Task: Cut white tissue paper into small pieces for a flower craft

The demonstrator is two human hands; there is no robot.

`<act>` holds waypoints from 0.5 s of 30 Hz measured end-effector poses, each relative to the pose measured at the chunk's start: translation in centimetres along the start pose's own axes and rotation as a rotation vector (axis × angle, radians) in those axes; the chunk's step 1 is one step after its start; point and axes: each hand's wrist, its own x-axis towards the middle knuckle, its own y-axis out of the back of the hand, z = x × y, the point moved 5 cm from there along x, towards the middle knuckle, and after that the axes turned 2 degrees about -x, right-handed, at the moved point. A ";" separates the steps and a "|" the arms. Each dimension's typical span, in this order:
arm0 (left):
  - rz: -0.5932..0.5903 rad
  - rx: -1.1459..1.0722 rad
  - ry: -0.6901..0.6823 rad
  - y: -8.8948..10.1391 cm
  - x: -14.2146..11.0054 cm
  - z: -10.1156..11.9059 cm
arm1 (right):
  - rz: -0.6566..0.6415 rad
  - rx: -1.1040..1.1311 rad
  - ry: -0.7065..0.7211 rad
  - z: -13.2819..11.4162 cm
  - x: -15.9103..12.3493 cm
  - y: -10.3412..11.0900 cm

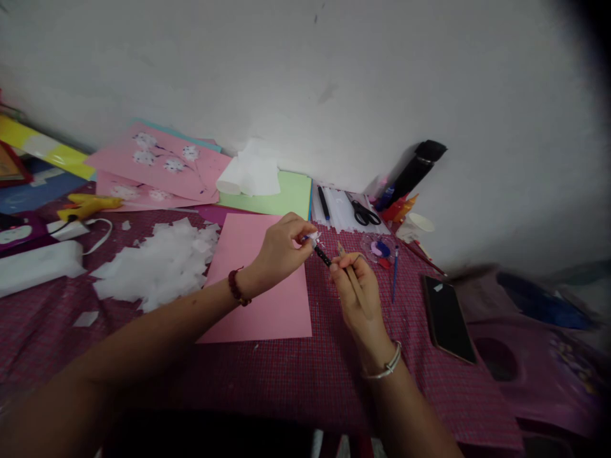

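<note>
My left hand [285,248] is closed in a pinch on a small crumpled white paper piece [315,236], which sits at the far tip of a black patterned pencil [322,256]. The pencil's other end is gripped by my right hand [358,296]. Tucked in the same right hand is a pale, wood-coloured stick [353,280] with a pointed end; its exact kind is hard to make out. Both hands are raised near the right edge of a pink paper sheet [258,312]. A loose pile of white paper squares [157,264] lies left of the sheet.
Pink sheets with white flowers [162,159], a tissue roll [251,172] and a yellow glue gun [88,205] lie at the back left. Scissors [363,213], a paint palette [379,248], a thin blue brush [395,273] and a phone [447,318] are on the right.
</note>
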 end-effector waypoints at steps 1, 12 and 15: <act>0.000 -0.006 -0.009 -0.1 -0.2 0.2 | 0.005 -0.007 0.008 0.1 0.0 0.0; -0.024 -0.034 -0.121 -1.2 -2.5 1.2 | 0.015 0.042 0.002 0.7 -0.1 -0.3; -0.036 -0.006 -0.213 -1.1 -2.6 1.7 | 0.002 0.060 -0.012 0.8 -0.2 -0.5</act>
